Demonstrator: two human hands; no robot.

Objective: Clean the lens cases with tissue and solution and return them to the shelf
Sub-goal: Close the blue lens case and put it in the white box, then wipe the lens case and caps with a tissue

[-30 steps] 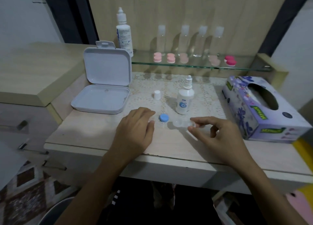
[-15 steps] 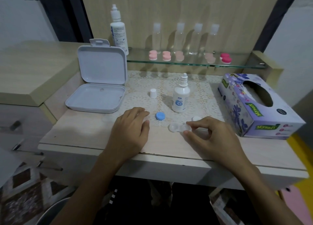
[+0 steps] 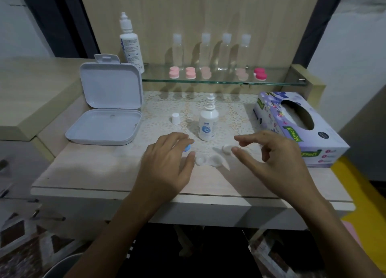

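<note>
The lens case (image 3: 207, 160) lies on the desk (image 3: 100, 169) between my hands, lids off: left hand (image 3: 167, 165) flat over the blue cap (image 3: 187, 147), right hand (image 3: 271, 156) loosely open, holding nothing.

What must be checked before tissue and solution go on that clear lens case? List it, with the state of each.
1. Clear lens case open, both lids off: ok; blue cap and white cap lie beside it on the table.
2. Small solution bottle uncapped: ok; its cap stands to the left of it.
3. Tissue box has tissue showing in its slot: ok.
4. Tissue in hand: not ok; left hand and right hand hold nothing.
5. Wells free of liquid: cannot tell.
6. Room on the glass shelf: ok, right end bare.
</note>
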